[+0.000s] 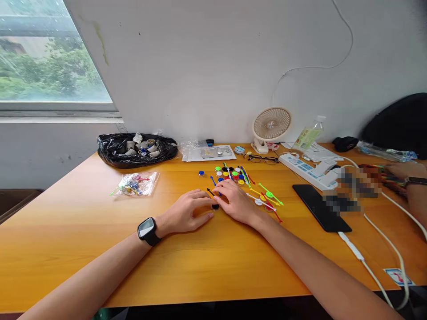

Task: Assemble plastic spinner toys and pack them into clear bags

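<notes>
A black plastic arrow [210, 192] shows between my fingertips, with a black round base [215, 206] just below it on the table. My right hand [236, 202] curls over the arrow from the right, thumb and fingers closed around it; part of it is hidden. From the left, my left hand [188, 211] reaches in with its index finger at the piece and its thumb held apart. Beyond my right hand lie several coloured round bases, among them a blue base [201, 173] and a yellow base [241, 182]. Several arrows on bases, including a green arrow [270, 194], lie to its right.
A clear bag of parts [135, 184] and a black plastic bag [133, 161] lie left. Glasses [263, 159] and a fan [271, 126] stand behind. A phone [320, 208], power strip [305, 171], bottle [308, 135] and another person's hand [405, 171] are right.
</notes>
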The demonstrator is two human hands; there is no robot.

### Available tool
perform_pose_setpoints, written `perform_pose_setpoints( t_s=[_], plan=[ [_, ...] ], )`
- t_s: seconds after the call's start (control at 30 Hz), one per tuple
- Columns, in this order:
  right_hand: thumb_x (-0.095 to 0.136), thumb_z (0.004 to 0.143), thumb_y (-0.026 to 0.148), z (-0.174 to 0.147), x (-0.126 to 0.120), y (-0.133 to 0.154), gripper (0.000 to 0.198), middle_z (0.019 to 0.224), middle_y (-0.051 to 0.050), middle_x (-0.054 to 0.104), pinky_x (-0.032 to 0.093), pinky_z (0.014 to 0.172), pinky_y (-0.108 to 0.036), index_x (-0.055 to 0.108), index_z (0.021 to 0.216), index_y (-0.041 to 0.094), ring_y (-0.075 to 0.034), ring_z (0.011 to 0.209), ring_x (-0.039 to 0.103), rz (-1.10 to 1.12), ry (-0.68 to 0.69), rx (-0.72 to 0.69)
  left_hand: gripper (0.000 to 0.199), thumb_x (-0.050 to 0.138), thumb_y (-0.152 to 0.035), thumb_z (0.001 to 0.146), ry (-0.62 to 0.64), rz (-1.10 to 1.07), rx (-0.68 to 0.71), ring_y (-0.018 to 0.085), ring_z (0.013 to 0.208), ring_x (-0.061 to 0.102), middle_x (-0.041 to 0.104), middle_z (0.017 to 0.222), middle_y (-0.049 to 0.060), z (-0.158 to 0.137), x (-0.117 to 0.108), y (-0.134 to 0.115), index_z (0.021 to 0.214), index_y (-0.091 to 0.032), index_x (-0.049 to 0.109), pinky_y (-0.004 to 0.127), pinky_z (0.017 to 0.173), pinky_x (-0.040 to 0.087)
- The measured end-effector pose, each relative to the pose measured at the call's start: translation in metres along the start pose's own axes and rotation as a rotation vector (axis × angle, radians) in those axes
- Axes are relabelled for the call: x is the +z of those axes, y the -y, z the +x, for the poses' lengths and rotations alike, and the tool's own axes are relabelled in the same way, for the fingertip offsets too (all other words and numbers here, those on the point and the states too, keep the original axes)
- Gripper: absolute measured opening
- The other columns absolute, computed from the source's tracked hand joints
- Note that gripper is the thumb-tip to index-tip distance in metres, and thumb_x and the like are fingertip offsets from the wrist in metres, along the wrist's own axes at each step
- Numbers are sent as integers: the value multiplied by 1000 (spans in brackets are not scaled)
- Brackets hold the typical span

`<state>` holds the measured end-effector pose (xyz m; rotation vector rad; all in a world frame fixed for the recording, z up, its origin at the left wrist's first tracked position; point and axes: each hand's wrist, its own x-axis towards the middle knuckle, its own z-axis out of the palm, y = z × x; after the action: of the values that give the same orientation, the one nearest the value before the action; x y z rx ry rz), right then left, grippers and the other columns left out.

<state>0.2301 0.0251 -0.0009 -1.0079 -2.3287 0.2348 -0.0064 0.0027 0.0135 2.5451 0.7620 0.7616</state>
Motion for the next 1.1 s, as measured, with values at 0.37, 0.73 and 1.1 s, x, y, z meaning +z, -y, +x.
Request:
perform_pose_setpoints(
  t_s=[0.37, 0.73, 1.1],
  plan=[
    [57, 102, 16, 0, -2, 0, 14, 101, -6, 72, 47, 98, -42, 69, 98, 22, -24, 104, 57, 109, -26, 27, 25, 58, -28, 102, -169, 74, -100, 25, 112, 64, 70, 120, 8, 0, 1, 11, 127, -25, 63, 42, 100, 54],
    [59, 100, 23, 3, -9, 16, 12, 98, -3, 73, 53, 81, -29, 70, 104, 20, -17, 87, 66, 518, 62, 141, 17, 58, -27, 106, -223, -6, -93, 19, 92, 69, 74, 99, 4, 1, 5, 18, 111, -23, 73, 32, 85, 56],
    [69, 87, 23, 5, -41, 5, 10, 88, -4, 75, 53, 75, -29, 77, 89, 17, -17, 80, 68, 545, 259, 294, 13, 63, -20, 101, -211, 40, 8, 18, 85, 67, 74, 92, 5, -1, 6, 16, 106, -20, 75, 29, 77, 53]
  ],
)
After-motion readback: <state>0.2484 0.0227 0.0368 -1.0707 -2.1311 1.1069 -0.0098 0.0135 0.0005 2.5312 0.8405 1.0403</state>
